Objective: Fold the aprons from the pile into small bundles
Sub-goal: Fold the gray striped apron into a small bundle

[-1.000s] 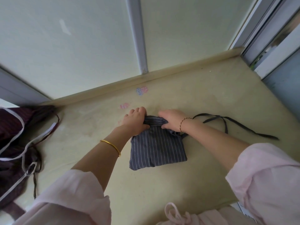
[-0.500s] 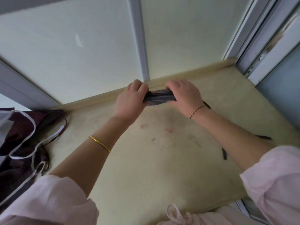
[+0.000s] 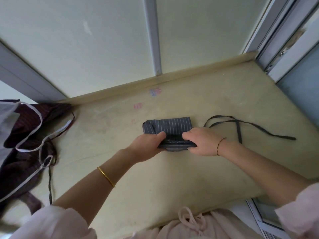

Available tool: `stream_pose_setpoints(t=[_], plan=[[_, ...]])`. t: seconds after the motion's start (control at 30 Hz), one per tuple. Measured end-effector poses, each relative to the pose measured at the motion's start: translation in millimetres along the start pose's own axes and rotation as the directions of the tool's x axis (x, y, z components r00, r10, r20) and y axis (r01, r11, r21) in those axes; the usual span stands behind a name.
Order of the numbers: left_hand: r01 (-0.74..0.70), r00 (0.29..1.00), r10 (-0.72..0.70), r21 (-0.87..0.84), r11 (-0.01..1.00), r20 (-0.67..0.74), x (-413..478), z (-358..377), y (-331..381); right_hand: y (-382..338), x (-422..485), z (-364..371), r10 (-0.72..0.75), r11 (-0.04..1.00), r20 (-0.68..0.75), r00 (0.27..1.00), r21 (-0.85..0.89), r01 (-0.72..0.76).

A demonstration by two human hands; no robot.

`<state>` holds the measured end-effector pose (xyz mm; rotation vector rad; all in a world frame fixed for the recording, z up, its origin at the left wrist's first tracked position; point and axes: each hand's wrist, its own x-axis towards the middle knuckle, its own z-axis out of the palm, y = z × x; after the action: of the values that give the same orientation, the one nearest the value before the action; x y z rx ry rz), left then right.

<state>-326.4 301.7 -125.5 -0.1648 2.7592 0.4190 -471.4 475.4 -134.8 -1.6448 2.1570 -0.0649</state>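
Head view, one frame, looking down on a pale yellow worktop [image 3: 172,187] set against cream wall panels.

Item 1: grey apron [image 3: 170,126] with thin white pinstripes, folded to a small rectangle near the middle of the worktop. Its near edge is turned up into a thick roll and lifted slightly off the surface, while the far part lies flat.

Item 2: apron ties [image 3: 238,131], dark grey, trailing loose from the right side of the bundle and crossing over each other on the worktop.

Item 3: left hand [image 3: 146,149], clamped on the left end of the rolled edge, thumb on top. A gold bangle [image 3: 106,176] sits on the forearm.

Item 4: right hand [image 3: 202,144], clamped on the right end of the same roll, thumb on top and fingers tucked beneath. A thin cord bracelet [image 3: 220,145] circles the wrist.

Item 5: pile of aprons [image 3: 22,128], dark maroon with white edging and loose straps, heaped at the left end of the worktop, well apart from the grey bundle.

Item 6: markings on the worktop, a blue-and-pink scribble [image 3: 155,91] near the back edge and a pink scribble [image 3: 138,106] just nearer. Both are too blurred to read.

Item 7: pink sleeves pushed up both forearms, with a pink garment and knotted drawstring at the near edge.
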Motion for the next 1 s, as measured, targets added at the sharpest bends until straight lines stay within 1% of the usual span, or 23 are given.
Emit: stream_pose_setpoints(t=[0.03, 0.07, 0.1, 0.17, 0.2, 0.23, 0.3, 0.37, 0.43, 0.47, 0.5, 0.53, 0.57, 0.63, 0.67, 0.7, 0.73, 0.8, 0.9, 0.93, 1.0], plan=[[0.039, 0.995, -0.026, -0.132, 0.991, 0.095, -1, -7, 0, 0, -2, -3, 0.006, 0.997, 0.025, 1.000, 0.072, -0.008], [0.084, 0.983, -0.039, -0.251, 0.964, 0.179, -2, -11, -2, 2, -2, -3, 0.018, 0.983, 0.043, 0.999, 0.184, -0.026], [0.137, 0.967, -0.049, -0.350, 0.927, 0.248, -2, -13, -4, 3, -3, -3, 0.036, 0.941, 0.058, 0.998, 0.335, -0.054], [0.257, 0.942, -0.088, -0.530, 0.808, 0.323, -4, -11, -10, 6, -2, 1, 0.111, 0.782, 0.071, 0.991, 0.610, -0.131], [0.315, 0.935, -0.126, -0.617, 0.721, 0.330, -5, -9, -12, 7, -2, 3, 0.147, 0.715, 0.072, 0.986, 0.681, -0.157], [0.366, 0.926, -0.171, -0.693, 0.621, 0.336, -7, -7, -13, 7, 0, 7, 0.172, 0.677, 0.064, 0.983, 0.717, -0.165], [0.425, 0.904, -0.238, -0.791, 0.440, 0.354, -10, -1, -14, 7, 4, 15, 0.254, 0.651, 0.030, 0.967, 0.734, -0.193], [0.425, 0.901, -0.249, -0.842, 0.332, 0.356, -16, 4, -18, 4, 9, 21, 0.335, 0.663, -0.021, 0.942, 0.716, -0.220], [0.388, 0.911, -0.238, -0.897, 0.213, 0.338, -23, 8, -22, 0, 13, 28, 0.398, 0.686, -0.086, 0.913, 0.689, -0.234], [0.368, 0.914, -0.246, -0.915, 0.164, 0.323, -26, 10, -24, -3, 15, 31, 0.434, 0.692, -0.112, 0.894, 0.677, -0.252], [0.348, 0.915, -0.267, -0.926, 0.146, 0.301, -28, 12, -25, -6, 16, 34, 0.474, 0.702, -0.135, 0.870, 0.654, -0.281], [0.330, 0.913, -0.307, -0.929, 0.168, 0.268, -28, 14, -24, -9, 18, 37, 0.511, 0.718, -0.163, 0.844, 0.621, -0.315], [0.313, 0.906, -0.360, -0.924, 0.222, 0.220, -28, 16, -23, -11, 19, 41, 0.543, 0.736, -0.198, 0.816, 0.579, -0.350], [0.286, 0.878, -0.472, -0.880, 0.379, 0.082, -26, 20, -16, -16, 20, 45, 0.588, 0.755, -0.261, 0.766, 0.516, -0.404], [0.277, 0.862, -0.506, -0.840, 0.467, 0.003, -24, 22, -12, -18, 21, 45, 0.599, 0.758, -0.281, 0.750, 0.500, -0.419], [0.271, 0.850, -0.523, -0.797, 0.541, -0.066, -23, 24, -9, -21, 21, 45, 0.603, 0.765, -0.298, 0.740, 0.478, -0.431], [0.268, 0.841, -0.529, -0.759, 0.593, -0.116, -21, 26, -6, -23, 21, 45, 0.601, 0.776, -0.313, 0.735, 0.448, -0.444], [0.281, 0.822, -0.546, -0.718, 0.637, -0.163, -18, 31, -1, -26, 22, 46, 0.594, 0.797, -0.352, 0.724, 0.379, -0.470], [0.359, 0.795, -0.589, -0.671, 0.649, -0.144, -12, 34, 7, -26, 23, 51, 0.578, 0.816, -0.379, 0.723, 0.255, -0.519], [0.383, 0.800, -0.582, -0.624, 0.681, -0.144, -10, 35, 9, -27, 24, 53, 0.579, 0.814, -0.362, 0.730, 0.215, -0.539], [0.411, 0.824, -0.541, -0.479, 0.776, -0.169, -5, 37, 10, -28, 28, 55, 0.585, 0.807, -0.347, 0.733, 0.161, -0.568]])
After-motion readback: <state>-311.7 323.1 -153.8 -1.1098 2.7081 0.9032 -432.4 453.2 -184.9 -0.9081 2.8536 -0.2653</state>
